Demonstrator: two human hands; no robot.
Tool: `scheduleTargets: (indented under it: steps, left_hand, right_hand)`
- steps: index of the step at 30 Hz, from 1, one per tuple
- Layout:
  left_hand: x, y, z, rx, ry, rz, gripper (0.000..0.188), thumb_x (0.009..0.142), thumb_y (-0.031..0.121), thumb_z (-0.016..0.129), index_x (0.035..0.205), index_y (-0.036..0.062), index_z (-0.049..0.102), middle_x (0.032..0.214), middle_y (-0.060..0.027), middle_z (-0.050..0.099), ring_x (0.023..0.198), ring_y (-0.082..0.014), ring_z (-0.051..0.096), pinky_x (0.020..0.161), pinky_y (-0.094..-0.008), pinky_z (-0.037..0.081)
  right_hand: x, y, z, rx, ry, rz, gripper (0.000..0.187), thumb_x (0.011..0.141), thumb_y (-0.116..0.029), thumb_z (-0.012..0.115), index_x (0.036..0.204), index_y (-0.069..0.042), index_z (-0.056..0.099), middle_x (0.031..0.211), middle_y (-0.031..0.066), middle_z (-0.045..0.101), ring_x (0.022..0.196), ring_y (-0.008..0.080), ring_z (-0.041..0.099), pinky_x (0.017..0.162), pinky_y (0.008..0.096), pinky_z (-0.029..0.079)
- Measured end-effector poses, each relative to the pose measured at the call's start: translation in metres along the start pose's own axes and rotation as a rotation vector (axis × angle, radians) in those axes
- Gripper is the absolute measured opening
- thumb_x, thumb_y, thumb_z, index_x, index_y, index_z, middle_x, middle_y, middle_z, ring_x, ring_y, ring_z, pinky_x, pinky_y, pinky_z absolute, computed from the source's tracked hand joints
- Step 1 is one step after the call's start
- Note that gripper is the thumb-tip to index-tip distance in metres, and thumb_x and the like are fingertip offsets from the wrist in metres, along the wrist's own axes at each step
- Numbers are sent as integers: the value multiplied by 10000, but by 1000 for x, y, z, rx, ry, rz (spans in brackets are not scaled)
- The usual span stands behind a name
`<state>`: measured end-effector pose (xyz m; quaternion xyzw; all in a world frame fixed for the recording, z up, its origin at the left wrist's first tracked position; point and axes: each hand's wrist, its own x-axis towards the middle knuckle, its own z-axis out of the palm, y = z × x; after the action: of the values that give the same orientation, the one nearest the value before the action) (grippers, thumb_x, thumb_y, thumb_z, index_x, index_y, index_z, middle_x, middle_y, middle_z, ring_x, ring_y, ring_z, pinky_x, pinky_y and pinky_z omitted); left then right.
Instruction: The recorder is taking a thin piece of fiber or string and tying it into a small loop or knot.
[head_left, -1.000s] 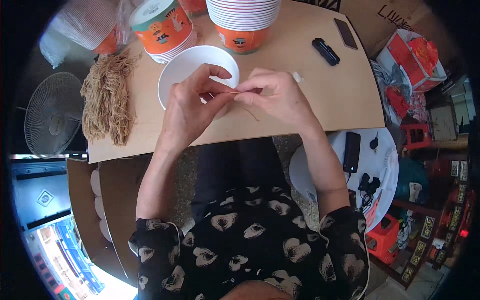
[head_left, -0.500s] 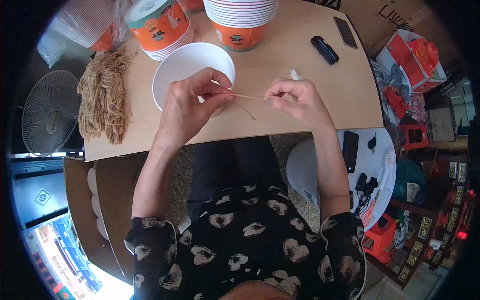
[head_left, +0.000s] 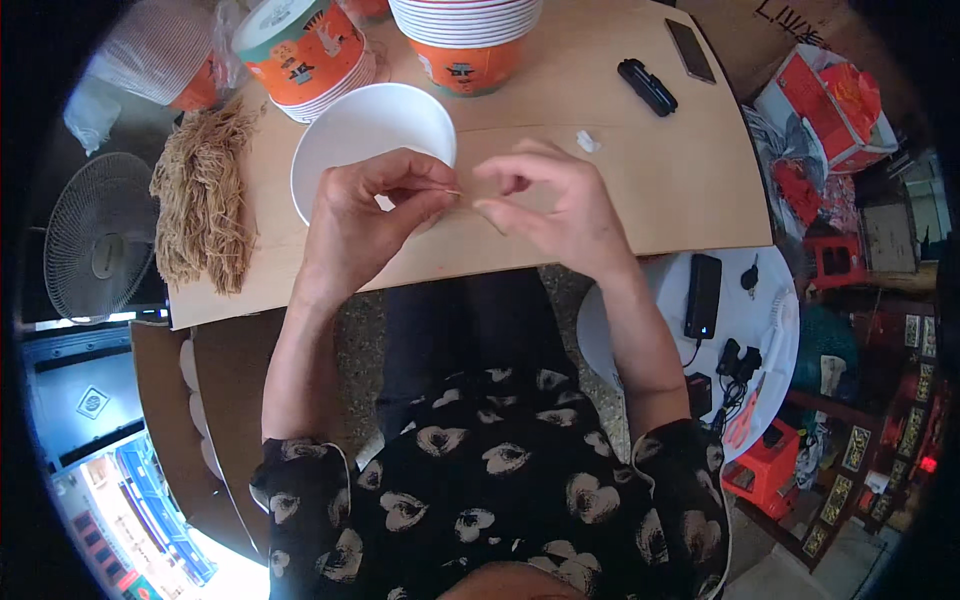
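My left hand [head_left: 365, 220] pinches a thin tan strand [head_left: 455, 192] between thumb and fingertips; only a short end of it shows. Close by on the right, my right hand [head_left: 570, 210] has its thumb and index finger apart, with nothing visible between them. Behind my left hand stands a white bowl [head_left: 345, 130], partly covered by that hand. A bundle of tan strands [head_left: 203, 205] lies at the table's left edge.
Stacks of orange patterned paper tubs [head_left: 465, 65] and another stack [head_left: 305, 55] stand at the back. On the table's right are a crumpled white scrap [head_left: 588, 142], a black case [head_left: 647, 88] and a phone [head_left: 690, 50]. A fan [head_left: 100, 240] stands left; a white round stool [head_left: 760, 340] holds black devices.
My right hand has let go of the strand and its fingers have parted. The strand stretched between my hands is now mostly out of sight, with a short end at my left fingertips.
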<state>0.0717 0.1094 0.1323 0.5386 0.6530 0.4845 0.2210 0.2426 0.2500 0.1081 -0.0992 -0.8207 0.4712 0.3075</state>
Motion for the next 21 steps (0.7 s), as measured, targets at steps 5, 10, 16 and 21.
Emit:
scheduleTargets:
  steps: [5, 10, 16, 21]
  left_hand:
    - [1, 5, 0, 9, 25, -11, 98, 833, 3, 718, 932, -3, 711, 803, -37, 720, 728, -77, 655, 671, -243, 536]
    - [-2, 4, -2, 40, 27, 18, 113, 816, 2, 730, 927, -10, 708, 803, -43, 717, 729, -84, 655, 674, -243, 537]
    - [-3, 4, -4, 44, 50, 50, 112, 807, 9, 740, 913, -9, 707, 798, -47, 718, 709, -86, 652, 664, -248, 537]
    - [-5, 5, -2, 102, 18, 26, 102, 806, 8, 741, 901, -5, 708, 782, -48, 717, 695, -89, 658, 653, -248, 535]
  right_hand:
    - [4, 3, 17, 48, 10, 22, 177, 766, 30, 727, 938, 13, 692, 764, 30, 592, 723, 125, 564, 709, 264, 465]
    - [2, 4, 10, 104, -41, 64, 89, 773, 36, 680, 859, 23, 665, 750, 35, 591, 720, 112, 567, 698, 255, 459]
    - [-4, 6, 6, 40, 36, 116, 47, 757, 38, 618, 800, 21, 610, 763, 38, 596, 734, 112, 565, 712, 247, 459]
    - [-6, 9, 6, -30, 101, 105, 40, 753, 30, 608, 791, 20, 603, 765, 41, 593, 745, 115, 566, 716, 248, 459]
